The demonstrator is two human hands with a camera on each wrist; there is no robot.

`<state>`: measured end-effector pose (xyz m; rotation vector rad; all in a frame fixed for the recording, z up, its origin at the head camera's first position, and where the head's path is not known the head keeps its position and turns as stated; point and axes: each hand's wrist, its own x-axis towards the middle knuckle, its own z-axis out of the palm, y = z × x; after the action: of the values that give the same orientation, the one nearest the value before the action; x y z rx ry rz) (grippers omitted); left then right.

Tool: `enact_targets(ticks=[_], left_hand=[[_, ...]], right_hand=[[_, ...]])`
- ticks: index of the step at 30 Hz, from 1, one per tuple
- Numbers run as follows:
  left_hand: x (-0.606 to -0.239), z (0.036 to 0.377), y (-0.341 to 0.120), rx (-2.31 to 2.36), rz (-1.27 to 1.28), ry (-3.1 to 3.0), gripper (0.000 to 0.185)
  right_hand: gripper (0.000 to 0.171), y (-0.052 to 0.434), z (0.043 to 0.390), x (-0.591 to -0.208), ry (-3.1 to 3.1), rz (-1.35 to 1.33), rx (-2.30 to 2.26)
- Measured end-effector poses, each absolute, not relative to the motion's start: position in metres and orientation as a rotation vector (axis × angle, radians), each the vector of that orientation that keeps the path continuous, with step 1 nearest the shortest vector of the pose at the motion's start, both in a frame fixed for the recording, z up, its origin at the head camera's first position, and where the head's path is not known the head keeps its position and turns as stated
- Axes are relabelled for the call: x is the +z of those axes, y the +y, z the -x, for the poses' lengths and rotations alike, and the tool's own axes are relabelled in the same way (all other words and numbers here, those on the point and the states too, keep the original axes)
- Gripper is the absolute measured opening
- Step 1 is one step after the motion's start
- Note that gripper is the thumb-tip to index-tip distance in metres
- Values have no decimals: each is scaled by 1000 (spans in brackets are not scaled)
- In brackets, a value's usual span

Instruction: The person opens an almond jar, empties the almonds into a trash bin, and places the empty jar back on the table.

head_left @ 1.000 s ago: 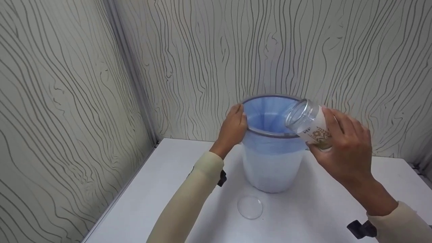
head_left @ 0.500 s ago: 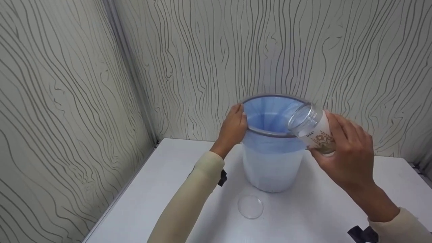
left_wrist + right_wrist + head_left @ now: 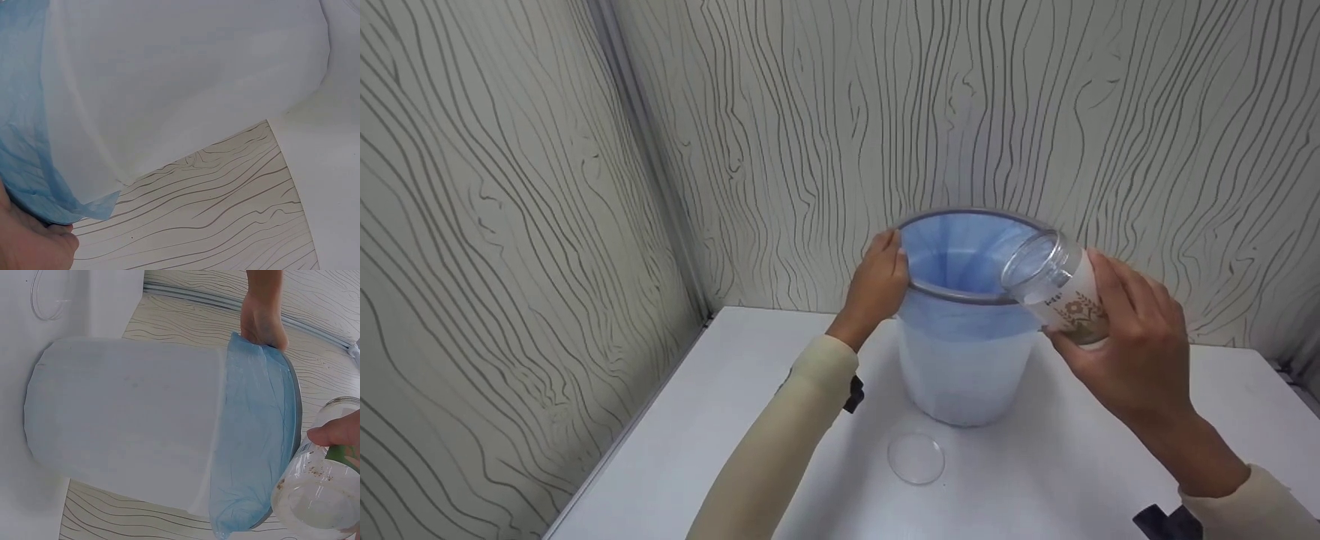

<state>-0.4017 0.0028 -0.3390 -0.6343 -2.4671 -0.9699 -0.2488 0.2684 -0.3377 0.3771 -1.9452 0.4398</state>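
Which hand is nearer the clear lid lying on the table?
Left, narrowly. The left hand grips the bin rim above the lid; the right hand holds the jar further right.

White table [image 3: 697,450] bears bin [image 3: 964,375] and lid [image 3: 916,459].

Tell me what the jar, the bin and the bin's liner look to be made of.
Jar: clear and glossy, glass or hard plastic; you see through its wall, with a printed label.
Bin: pale translucent plastic, matte, with a grey rim.
Liner: thin blue plastic film, wrinkled and folded over the rim.
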Motion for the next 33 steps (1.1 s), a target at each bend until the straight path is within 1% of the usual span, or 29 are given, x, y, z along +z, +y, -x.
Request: enact_targets(ticks=[20,33], left_hand=[[-338,401,3,-960,635,-2472,53],[-338,401,3,-964,633,-2497,53]], right_hand=[[97,269,245,-340,-1971,-366,484],[104,267,243,-345,-2002,-345,537]])
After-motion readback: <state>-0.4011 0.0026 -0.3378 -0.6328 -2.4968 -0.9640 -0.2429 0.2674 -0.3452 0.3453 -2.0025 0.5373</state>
